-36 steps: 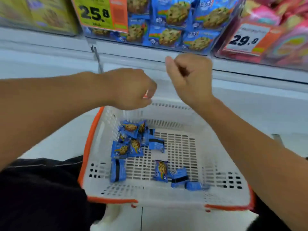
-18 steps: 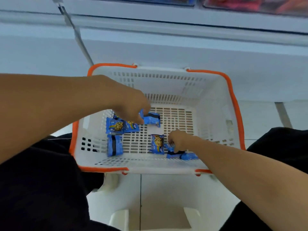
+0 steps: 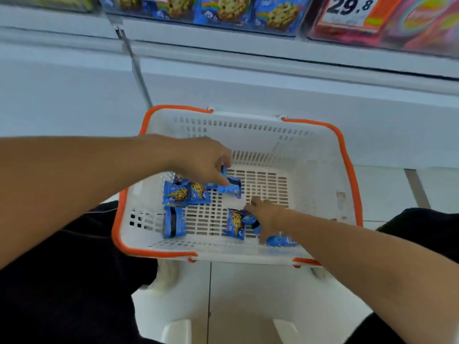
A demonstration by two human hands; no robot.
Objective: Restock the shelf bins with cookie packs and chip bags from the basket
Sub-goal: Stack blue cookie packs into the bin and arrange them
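Fingers point(image 3: 224, 181) of the left hand point(image 3: 201, 161) pinch a blue cookie pack point(image 3: 232, 187); right hand point(image 3: 267, 216) fingers curl on another pack point(image 3: 248, 218) inside the basket point(image 3: 323, 150).

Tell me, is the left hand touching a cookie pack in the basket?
Touching. The head view shows the left hand with its fingertips down on a blue cookie pack in the basket, no gap visible between them.

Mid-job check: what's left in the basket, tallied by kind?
Blue cookie packs: 8 in view; more may hide under the left hand
Chip bags: 0 in view
Total in the basket: 8 in view
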